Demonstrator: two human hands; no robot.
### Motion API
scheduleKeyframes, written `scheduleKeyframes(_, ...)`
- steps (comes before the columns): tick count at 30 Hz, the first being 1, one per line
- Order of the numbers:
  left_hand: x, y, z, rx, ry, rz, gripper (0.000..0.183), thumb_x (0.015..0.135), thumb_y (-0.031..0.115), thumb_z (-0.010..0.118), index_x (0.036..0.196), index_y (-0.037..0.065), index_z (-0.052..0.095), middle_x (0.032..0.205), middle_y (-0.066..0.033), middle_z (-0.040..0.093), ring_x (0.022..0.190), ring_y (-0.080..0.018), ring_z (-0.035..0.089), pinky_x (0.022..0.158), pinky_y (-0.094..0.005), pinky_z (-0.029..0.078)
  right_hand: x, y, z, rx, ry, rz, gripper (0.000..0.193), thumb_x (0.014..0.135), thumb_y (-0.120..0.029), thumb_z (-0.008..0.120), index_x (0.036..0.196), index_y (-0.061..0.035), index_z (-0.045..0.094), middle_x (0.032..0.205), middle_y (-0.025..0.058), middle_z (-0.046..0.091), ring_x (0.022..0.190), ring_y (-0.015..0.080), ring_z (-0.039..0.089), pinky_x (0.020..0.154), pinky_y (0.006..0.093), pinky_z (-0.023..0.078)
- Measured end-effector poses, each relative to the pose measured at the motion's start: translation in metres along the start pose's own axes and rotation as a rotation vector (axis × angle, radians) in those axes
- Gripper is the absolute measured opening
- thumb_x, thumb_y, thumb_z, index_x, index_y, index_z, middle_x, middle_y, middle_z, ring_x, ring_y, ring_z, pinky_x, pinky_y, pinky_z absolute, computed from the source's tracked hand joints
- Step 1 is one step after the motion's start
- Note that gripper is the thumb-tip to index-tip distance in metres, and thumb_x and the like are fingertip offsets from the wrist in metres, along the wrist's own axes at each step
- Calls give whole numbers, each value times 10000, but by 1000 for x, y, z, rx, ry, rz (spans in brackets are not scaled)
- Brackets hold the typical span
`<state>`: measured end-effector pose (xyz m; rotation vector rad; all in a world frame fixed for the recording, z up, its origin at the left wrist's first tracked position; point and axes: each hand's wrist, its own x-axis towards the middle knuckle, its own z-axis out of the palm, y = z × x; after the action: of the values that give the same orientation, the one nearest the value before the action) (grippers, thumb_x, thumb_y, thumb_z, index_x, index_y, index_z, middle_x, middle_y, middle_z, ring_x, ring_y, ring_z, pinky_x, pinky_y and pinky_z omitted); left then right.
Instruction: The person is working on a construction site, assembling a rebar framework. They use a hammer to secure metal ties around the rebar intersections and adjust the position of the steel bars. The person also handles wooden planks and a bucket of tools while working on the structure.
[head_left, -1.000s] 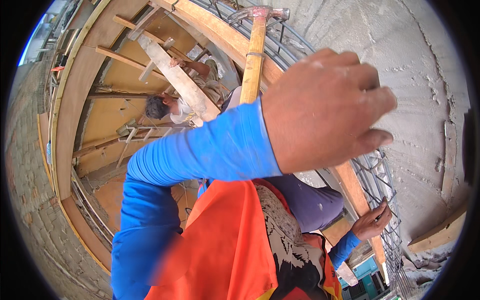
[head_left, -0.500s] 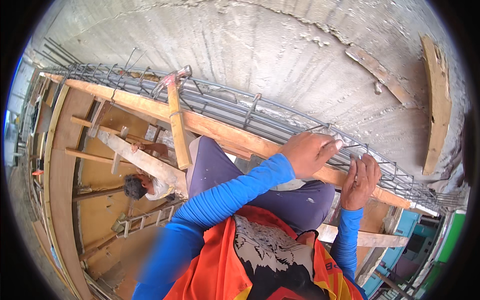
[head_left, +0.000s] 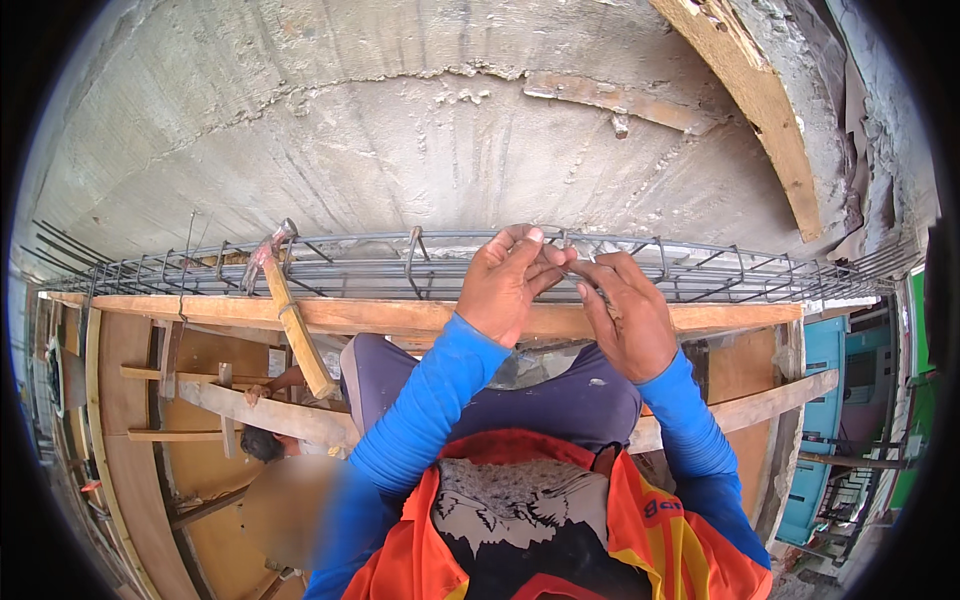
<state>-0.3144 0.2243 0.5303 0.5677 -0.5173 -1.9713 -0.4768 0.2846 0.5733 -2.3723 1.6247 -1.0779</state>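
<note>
A long cage of steel reinforcing bars [head_left: 345, 262] runs across the view, with a timber board [head_left: 400, 317] along its near side. Over the cage, my left hand [head_left: 503, 285] and my right hand [head_left: 637, 318] meet fingertip to fingertip. Both hands have thumb and fingers pinched together. Whatever is between the fingertips is too small to make out. A claw hammer [head_left: 303, 345] with a wooden handle lies to the left; its red, worn head rests on the bars and its handle slants across the board toward me.
A rough concrete wall [head_left: 370, 150] rises behind the cage, with a thin wood strip [head_left: 615, 98] and a thick plank [head_left: 765, 110] against it. Below left, a co-worker [head_left: 262, 443] is beside a slanting beam [head_left: 280, 415]. Plywood panels [head_left: 127, 400] and framing lie lower down.
My view has turned, so the cage now lies level. The right hand has come in beside the left, and their fingertips now meet. The hammer stays resting on the cage.
</note>
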Motion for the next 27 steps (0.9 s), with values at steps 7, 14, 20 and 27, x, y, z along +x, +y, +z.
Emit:
scheduleKeyframes(7, 7, 9, 15, 272, 61, 117, 172, 1038, 232, 556, 1054, 62, 573, 719, 32, 429, 629, -70, 412, 593, -263, 397, 31, 2, -36, 353, -13, 347, 150, 952, 10, 558, 1098, -2, 593, 927, 118, 701, 725, 235, 700, 647, 336, 545)
scheduleKeyframes(14, 18, 27, 63, 610, -149, 257, 288, 1063, 289, 496, 1135, 42, 625, 744, 40, 503, 633, -32, 381, 553, -194, 313, 92, 17, -85, -9, -375, 38, 215, 960, -71, 603, 1135, -5, 496, 802, 138, 715, 654, 227, 688, 589, 348, 519)
scheduleKeyframes(20, 27, 29, 69, 887, -302, 399, 259, 1060, 258, 509, 1089, 27, 622, 737, 6, 556, 634, -33, 439, 556, -210, 350, 110, 16, -105, -144, -546, -13, 221, 943, -79, 623, 1070, -35, 448, 745, 160, 690, 591, 245, 665, 527, 342, 504)
scheduleKeyframes(27, 40, 25, 79, 766, -265, 384, 235, 1035, 265, 562, 1025, 35, 608, 752, 26, 543, 640, -30, 420, 560, -197, 331, 113, 24, -107, -46, -233, -38, 340, 859, -187, 771, 1025, -6, 535, 866, 161, 641, 787, 283, 658, 688, 369, 520)
